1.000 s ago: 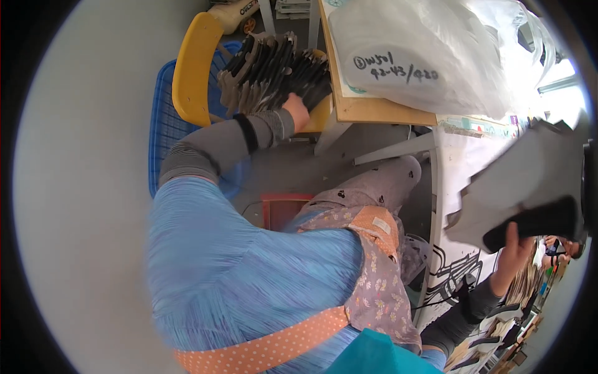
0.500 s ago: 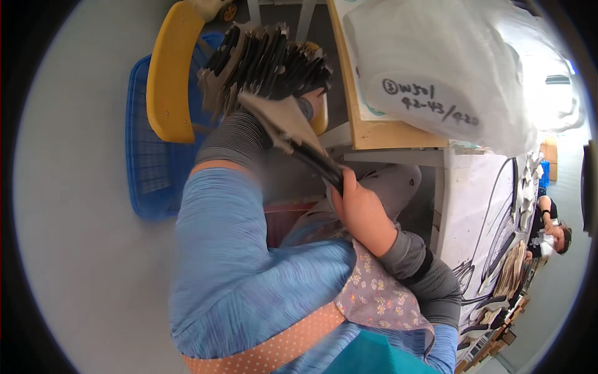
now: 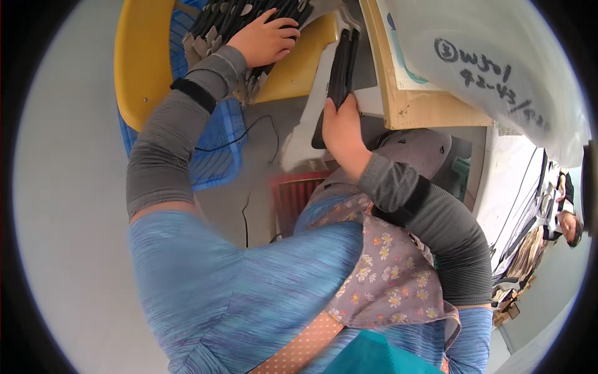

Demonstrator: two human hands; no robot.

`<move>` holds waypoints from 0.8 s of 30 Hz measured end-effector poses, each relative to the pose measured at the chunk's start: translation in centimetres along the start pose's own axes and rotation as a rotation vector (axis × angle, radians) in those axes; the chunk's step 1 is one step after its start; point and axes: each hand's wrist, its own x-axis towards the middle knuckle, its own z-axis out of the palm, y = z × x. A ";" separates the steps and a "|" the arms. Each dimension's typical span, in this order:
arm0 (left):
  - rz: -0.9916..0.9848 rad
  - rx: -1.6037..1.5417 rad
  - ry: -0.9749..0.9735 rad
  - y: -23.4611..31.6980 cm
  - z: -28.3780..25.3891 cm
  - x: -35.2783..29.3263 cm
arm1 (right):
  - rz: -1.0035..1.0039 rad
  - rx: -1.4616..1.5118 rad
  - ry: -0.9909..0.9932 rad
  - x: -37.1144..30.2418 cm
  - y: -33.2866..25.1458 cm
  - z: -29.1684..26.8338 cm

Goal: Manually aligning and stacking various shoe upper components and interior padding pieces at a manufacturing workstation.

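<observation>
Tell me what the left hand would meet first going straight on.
The left hand would likely first meet more of the black pieces it seems to touch; depth is unclear.

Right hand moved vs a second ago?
Yes, to the left: judged against the wooden table, the right hand has gone from beyond its right end to left of its near left corner.

1. I have a gap, upper center, between the left hand and the right hand's black-and-pale piece.
2. A yellow chair back blocks my upper left.
3. A wooden tabletop bars upper right.
</observation>
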 end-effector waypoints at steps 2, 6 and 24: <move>-0.073 -0.051 -0.024 0.0 -0.6 -0.6 | 0.209 0.121 0.065 0.5 -0.7 1.6; -0.065 -0.140 0.005 0.7 -1.8 -0.6 | 0.267 0.217 0.096 2.6 -0.8 3.7; -0.113 -0.281 -0.075 5.1 -1.9 1.6 | -0.289 0.151 -0.015 9.7 9.7 10.0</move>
